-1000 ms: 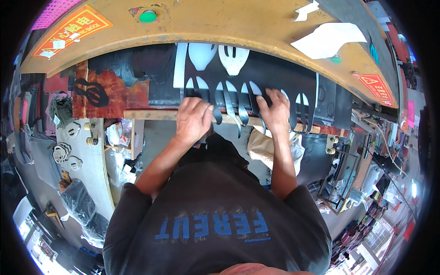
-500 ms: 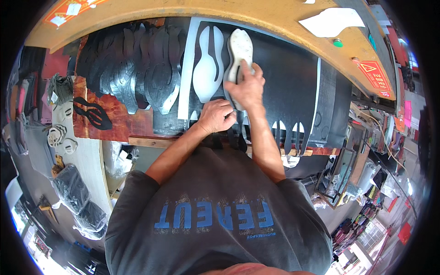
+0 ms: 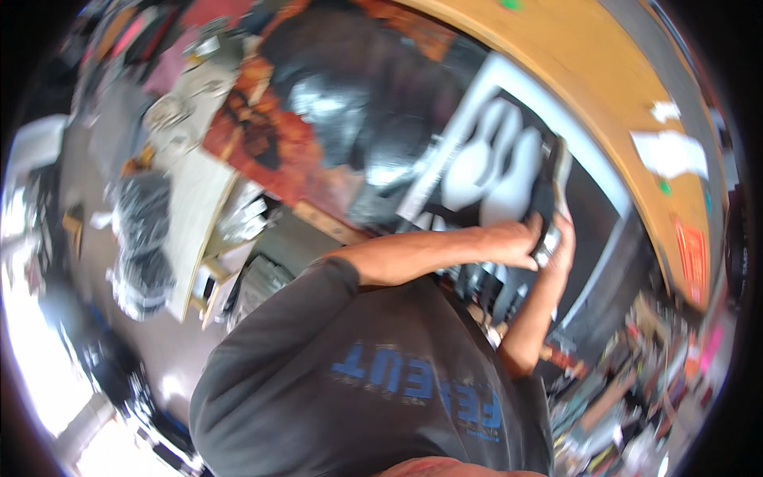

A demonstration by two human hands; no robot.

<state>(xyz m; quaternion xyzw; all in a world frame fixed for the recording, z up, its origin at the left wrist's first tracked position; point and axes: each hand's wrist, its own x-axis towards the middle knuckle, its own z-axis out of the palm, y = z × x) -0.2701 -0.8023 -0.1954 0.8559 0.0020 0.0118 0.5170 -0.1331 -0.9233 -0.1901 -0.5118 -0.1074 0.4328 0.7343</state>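
A long cutting die with a pale top stands tilted on its edge above the black sheet. My right hand is wrapped round its lower end from the right. From the left, my left hand reaches across and is closed against the dark underside of the die; blur hides what its fingers pinch. Beside them, two white openings show in the black sheet: a forked cut-out and a second cut-out nearer the die. Black strips of sheet hang over the table's near edge below my hands.
A yellow machine beam arches over the far side, with white paper on it. Shiny black cut pieces are heaped on the reddish board to the left. A plastic-wrapped black bundle stands farther left.
The die has been lifted off the sheet and tipped on its edge, uncovering a second white cut-out. My left hand has come up to it. The whole view has turned and blurred.
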